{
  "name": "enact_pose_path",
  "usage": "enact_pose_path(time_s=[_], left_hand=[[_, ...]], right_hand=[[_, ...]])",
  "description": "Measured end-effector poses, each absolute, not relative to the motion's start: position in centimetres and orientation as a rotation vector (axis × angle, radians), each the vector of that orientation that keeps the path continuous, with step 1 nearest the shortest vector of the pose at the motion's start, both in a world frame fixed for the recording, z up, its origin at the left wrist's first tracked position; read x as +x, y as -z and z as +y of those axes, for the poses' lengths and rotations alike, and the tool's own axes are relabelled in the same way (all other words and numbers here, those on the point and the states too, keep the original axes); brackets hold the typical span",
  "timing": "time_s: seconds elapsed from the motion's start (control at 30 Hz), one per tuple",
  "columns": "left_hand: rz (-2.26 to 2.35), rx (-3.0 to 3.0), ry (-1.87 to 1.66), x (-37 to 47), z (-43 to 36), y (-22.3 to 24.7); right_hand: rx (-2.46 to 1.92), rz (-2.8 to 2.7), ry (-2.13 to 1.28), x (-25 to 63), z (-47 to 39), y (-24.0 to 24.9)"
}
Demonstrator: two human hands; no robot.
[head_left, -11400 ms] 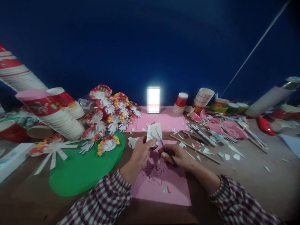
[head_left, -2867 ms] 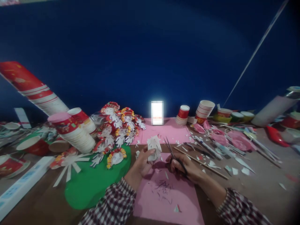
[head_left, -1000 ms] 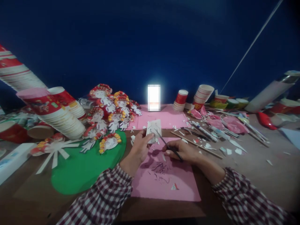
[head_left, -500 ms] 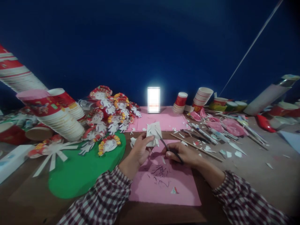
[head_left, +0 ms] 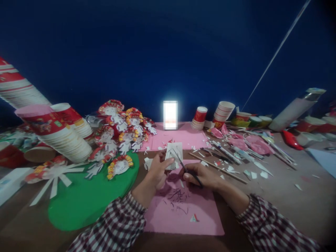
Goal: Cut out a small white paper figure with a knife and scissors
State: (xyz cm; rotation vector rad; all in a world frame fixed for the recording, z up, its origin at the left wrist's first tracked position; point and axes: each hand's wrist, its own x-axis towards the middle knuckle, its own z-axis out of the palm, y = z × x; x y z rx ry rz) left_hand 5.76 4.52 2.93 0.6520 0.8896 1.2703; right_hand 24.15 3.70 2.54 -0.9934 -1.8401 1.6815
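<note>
Between thumb and fingers, my left hand (head_left: pixel 158 171) pinches a small piece of white paper (head_left: pixel 172 152) with faint lines drawn on it. My right hand (head_left: pixel 201 174) is wrapped round the dark handles of a pair of scissors (head_left: pixel 195 177). Their blades point up and left and lie over the paper's right part; whether they are closing on it is too blurred to tell. Below both hands is a pink sheet (head_left: pixel 183 224) with dark pen marks and a small coloured scrap (head_left: pixel 194 218).
To the left, paper-cup figures (head_left: pixel 120 167) stand and lie around a green board (head_left: pixel 78 210), beside tilted cup stacks (head_left: pixel 57 133). On the right are a wooden stick (head_left: pixel 217 168), pens, pink crumpled paper (head_left: pixel 258 144), white scraps (head_left: pixel 253 175) and a red stapler-like object (head_left: pixel 292 140).
The white paper is turned more upright and faces me more squarely. Both hands keep their holds, and the whole view has shifted slightly.
</note>
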Motion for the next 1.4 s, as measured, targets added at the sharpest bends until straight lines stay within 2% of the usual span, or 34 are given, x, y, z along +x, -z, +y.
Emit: enact_pose_path(time_s=[1.4], left_hand=[[0.912, 0.685, -1.211, 5.94, 4.38, -2.63]], right_hand=[[-1.027, -1.820, -1.615, 23.38, 3.20, -3.33]])
